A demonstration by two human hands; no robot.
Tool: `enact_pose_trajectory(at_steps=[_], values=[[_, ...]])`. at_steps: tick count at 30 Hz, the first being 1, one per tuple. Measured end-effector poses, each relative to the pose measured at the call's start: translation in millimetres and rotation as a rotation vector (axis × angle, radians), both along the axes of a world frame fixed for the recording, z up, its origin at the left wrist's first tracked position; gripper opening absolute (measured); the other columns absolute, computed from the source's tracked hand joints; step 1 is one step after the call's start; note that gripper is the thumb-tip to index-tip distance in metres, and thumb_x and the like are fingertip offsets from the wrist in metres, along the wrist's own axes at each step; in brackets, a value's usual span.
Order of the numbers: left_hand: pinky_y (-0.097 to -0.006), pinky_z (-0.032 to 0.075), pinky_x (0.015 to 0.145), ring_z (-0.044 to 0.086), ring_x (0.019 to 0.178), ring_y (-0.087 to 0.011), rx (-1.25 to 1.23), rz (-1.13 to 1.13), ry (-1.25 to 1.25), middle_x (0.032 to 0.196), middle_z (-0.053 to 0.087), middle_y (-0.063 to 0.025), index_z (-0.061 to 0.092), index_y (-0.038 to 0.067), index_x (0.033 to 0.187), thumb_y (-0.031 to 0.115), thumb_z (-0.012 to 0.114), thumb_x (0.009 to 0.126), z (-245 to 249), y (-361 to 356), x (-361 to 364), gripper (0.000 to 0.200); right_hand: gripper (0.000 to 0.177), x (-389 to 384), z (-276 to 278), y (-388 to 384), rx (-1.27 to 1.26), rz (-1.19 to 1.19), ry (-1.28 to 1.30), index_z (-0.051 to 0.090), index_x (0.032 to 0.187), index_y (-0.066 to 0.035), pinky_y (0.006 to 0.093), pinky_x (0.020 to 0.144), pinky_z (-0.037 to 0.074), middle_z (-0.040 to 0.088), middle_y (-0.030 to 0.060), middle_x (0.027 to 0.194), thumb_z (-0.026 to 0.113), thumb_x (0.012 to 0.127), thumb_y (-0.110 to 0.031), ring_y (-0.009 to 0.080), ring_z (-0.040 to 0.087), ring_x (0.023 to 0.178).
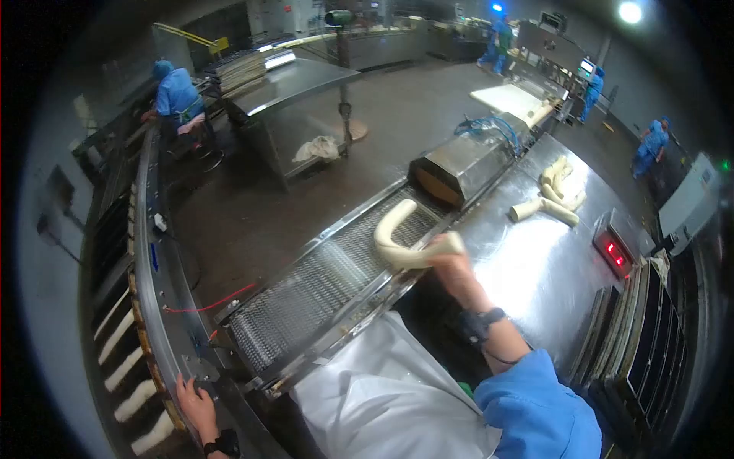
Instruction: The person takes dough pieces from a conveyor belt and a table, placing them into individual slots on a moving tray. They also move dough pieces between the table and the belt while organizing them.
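Observation:
My right hand (457, 277) is closed around one end of a long pale dough roll (391, 243). The roll bends into a U shape above the wire-mesh conveyor belt (306, 287), and its far end reaches toward the hooded machine. Down at the lower left, my left hand (197, 409) rests with fingers apart near the edge of a metal rail (162, 294); nothing shows in it. Just beyond that rail, dough strips (138, 400) lie in dark trays.
A steel table (497, 268) at right bears several dough rolls (544, 208) and a red digital display (614, 249). Stacked trays (634, 336) stand at lower right. A metal hood (462, 164) covers the conveyor's far end. A co-worker (177, 96) sits at left; others stand farther back.

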State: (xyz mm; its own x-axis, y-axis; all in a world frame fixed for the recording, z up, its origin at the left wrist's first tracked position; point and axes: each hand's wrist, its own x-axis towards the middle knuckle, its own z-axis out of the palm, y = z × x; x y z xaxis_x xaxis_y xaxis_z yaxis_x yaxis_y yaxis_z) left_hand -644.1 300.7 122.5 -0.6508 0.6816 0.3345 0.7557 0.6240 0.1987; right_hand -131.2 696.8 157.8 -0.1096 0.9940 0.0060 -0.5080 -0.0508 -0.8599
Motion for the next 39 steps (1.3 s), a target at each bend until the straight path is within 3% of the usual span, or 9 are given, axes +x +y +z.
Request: enact_pose_trajectory(at_steps=[6, 10, 12, 15, 22, 26, 33, 36, 39], values=[[-0.0441, 0.035, 0.108, 0.041, 0.13, -0.0374, -0.035, 0.028, -0.017, 0.14, 0.044, -0.0198, 0.061, -0.005, 0.108, -0.002, 0.059, 0.076, 1.9, 6.4, -0.1, 0.032, 0.027, 161.2, -15.0, -70.0, -0.242, -0.886, -0.386, 0.057, 0.096, -0.001, 0.0325, 0.073, 0.052, 0.06, 0.0084, 0.083, 0.06, 0.07, 0.0, 0.0221, 0.06, 0.079], [-0.0445, 0.035, 0.108, 0.04, 0.131, -0.0375, -0.065, 0.057, -0.011, 0.142, 0.043, -0.0196, 0.061, -0.005, 0.11, -0.002, 0.06, 0.076, 6.0, 8.0, 3.5, 0.035, 0.031, 225.9, -52.4, -92.1, -0.251, -0.954, -1.174, 0.057, 0.105, -0.003, 0.0366, 0.08, 0.05, 0.06, 0.0136, 0.101, 0.058, 0.074, 0.0, 0.0259, 0.06, 0.086], [-0.0444, 0.035, 0.108, 0.04, 0.131, -0.0374, -0.065, 0.041, -0.008, 0.142, 0.042, -0.0197, 0.061, -0.005, 0.11, -0.002, 0.06, 0.076, 6.1, 9.0, 3.8, 0.035, 0.04, 216.7, -42.4, -90.5, 0.136, -0.865, -1.787, 0.06, 0.11, -0.005, 0.041, 0.089, 0.048, 0.062, 0.016, 0.106, 0.059, 0.07, 0.001, 0.0345, 0.06, 0.099], [-0.0443, 0.035, 0.108, 0.04, 0.131, -0.0376, -0.078, 0.041, -0.008, 0.142, 0.042, -0.02, 0.062, -0.006, 0.11, -0.002, 0.06, 0.076, 4.6, 6.3, -0.2, 0.035, 0.045, 182.4, -33.6, -76.7, 0.042, -0.816, -2.115, 0.055, 0.119, -0.006, 0.0428, 0.088, 0.046, 0.062, 0.0156, 0.105, 0.066, 0.078, -0.02, 0.0355, 0.056, 0.104], [-0.0447, 0.035, 0.107, 0.041, 0.13, -0.0384, -0.098, 0.042, 0.02, 0.141, 0.043, -0.021, 0.062, -0.007, 0.11, -0.002, 0.06, 0.075, 12.3, 8.7, 5.6, 0.035, 0.046, 160.2, -7.7, -55.0, 0.075, -0.317, -1.933, 0.065, 0.099, 0.0, 0.0478, 0.081, 0.048, 0.066, 0.0232, 0.085, 0.061, 0.087, -0.045, 0.0387, 0.064, 0.084], [-0.0449, 0.036, 0.107, 0.041, 0.13, -0.0385, -0.066, 0.015, 0.039, 0.141, 0.043, -0.0214, 0.062, -0.007, 0.11, -0.002, 0.06, 0.075, -5.0, 0.1, -10.0, 0.036, 0.064, 185.2, -8.4, -36.9, -0.232, -0.213, -1.764, 0.068, 0.095, -0.003, 0.0427, 0.085, 0.048, 0.068, 0.0226, 0.099, 0.044, 0.091, -0.062, 0.0365, 0.064, 0.094], [-0.0448, 0.035, 0.108, 0.041, 0.131, -0.0388, -0.059, 0.026, 0.015, 0.142, 0.043, -0.0215, 0.061, -0.006, 0.109, -0.002, 0.06, 0.075, -6.9, 1.8, -11.3, 0.034, 0.044, 207.5, -14.9, -28.3, -0.425, -0.58, -1.802, 0.06, 0.118, -0.001, 0.0462, 0.094, 0.043, 0.055, 0.024, 0.129, 0.053, 0.092, -0.036, 0.0381, 0.055, 0.114], [-0.0443, 0.035, 0.109, 0.04, 0.131, -0.0386, -0.054, 0.021, 0.016, 0.142, 0.043, -0.0205, 0.061, -0.006, 0.109, -0.003, 0.06, 0.075, -6.2, 3.5, -8.0, 0.034, 0.055, 169.0, -31.1, -27.9, -0.049, -0.662, -2.224, 0.045, 0.137, -0.001, 0.0522, 0.112, 0.025, 0.037, 0.0238, 0.147, 0.055, 0.084, -0.013, 0.0394, 0.033, 0.136], [-0.0436, 0.035, 0.109, 0.04, 0.132, -0.0384, -0.048, 0.028, 0.005, 0.142, 0.043, -0.0201, 0.061, -0.005, 0.11, -0.003, 0.059, 0.075, 4.6, 8.3, 0.1, 0.035, 0.049, 113.5, -55.8, -0.3, 0.649, -0.672, -1.835, 0.048, 0.131, 0.003, 0.0554, 0.11, 0.03, 0.046, 0.0297, 0.135, 0.058, 0.083, -0.006, 0.0461, 0.04, 0.129]])
